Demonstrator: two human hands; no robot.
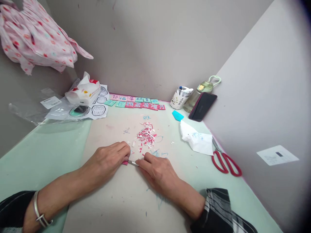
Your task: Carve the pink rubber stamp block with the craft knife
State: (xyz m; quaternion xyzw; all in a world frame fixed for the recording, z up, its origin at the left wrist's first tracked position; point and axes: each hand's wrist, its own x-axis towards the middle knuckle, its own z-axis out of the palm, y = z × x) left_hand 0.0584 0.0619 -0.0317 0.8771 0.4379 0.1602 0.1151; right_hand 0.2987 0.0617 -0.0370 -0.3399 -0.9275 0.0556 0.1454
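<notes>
My left hand (114, 152) is closed on a small pinkish-red piece (125, 162) and presses it to the board, with only its lower edge showing. In my right hand (157, 166) is a slim craft knife (133, 163), its metal tip pointing left at the red piece. Whether the tip touches it is hard to see. Just beyond both hands lies a heap of red and white shavings (147, 134). Farther back, red, pink and green tiles with characters (145, 105) form two rows along the wall.
Red-handled scissors (227, 163) and a stained tissue (196, 137) lie at right. Behind them are a dark phone (202, 106), a bottle (191, 100), a pen cup (180, 98) and a blue piece (178, 115). A tissue pack (84, 92) rests on printed sheets (99, 111) at left.
</notes>
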